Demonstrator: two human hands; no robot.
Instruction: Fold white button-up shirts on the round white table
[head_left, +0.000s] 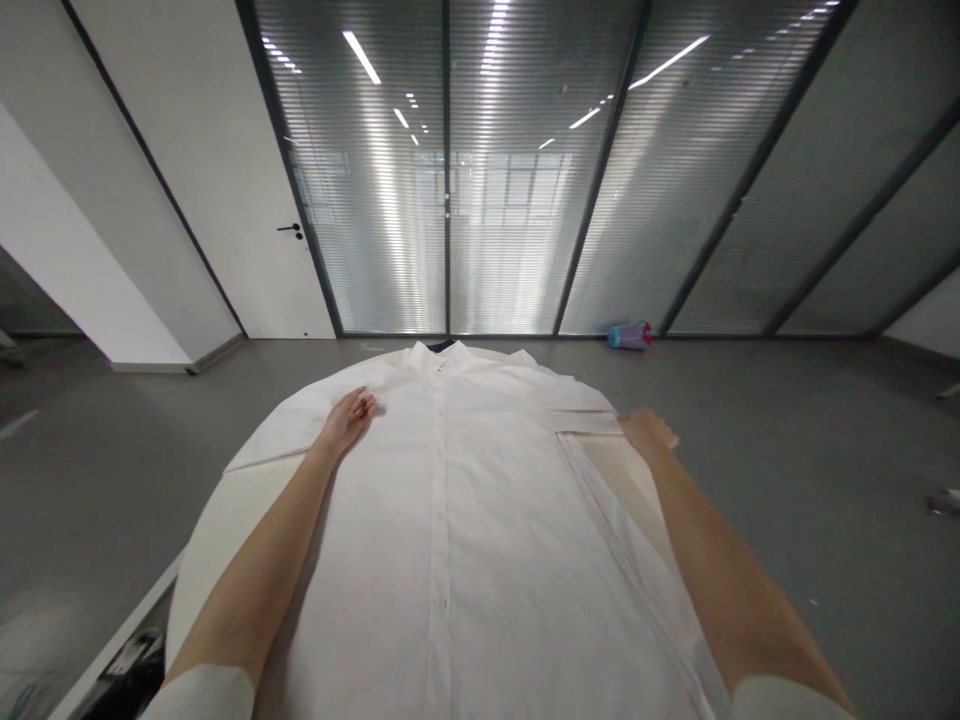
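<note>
A white button-up shirt (487,500) lies front side up, spread over a white table (217,530), with its collar at the far edge. My left hand (352,415) is at the shirt's left shoulder, beside the chest; its fingers are loosely bent and apart, with nothing visible in them. At the right edge of the table, my right hand (649,428) is closed around the end of the right short sleeve (589,422), which is drawn out sideways with creases. A dark patch (441,346) shows inside the collar.
Past the table stand glass partitions with blinds (502,200) and a white door (247,230) at left. A blue and purple container-like thing with red on it (628,336) is on the grey floor. Dark items (131,670) sit low at left beside the table.
</note>
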